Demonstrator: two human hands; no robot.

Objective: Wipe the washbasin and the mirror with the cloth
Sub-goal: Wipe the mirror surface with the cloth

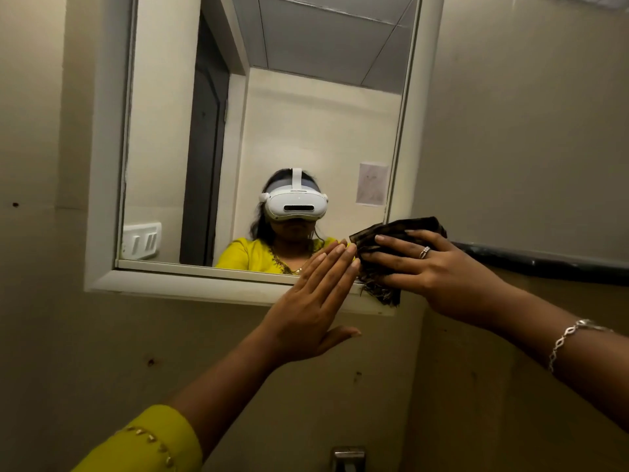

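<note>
Cloth (pixel 391 240) is clenched in the right hand (pixel 432 267) at the mirror (pixel 306 114) corner, left hand (pixel 306 311) released beside it; wiping strokes are judged next.

Yellow sleeve (pixel 149 441) with gold studs on left arm; silver ring (pixel 425 252) on right hand; silver chain bracelet (pixel 568 338) on right wrist.

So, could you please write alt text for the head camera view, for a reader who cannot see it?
A right hand presses a dark patterned cloth against the lower right corner of a white-framed wall mirror, while the open left hand rests flat beside it. Below, the top of a metal tap shows.
</note>
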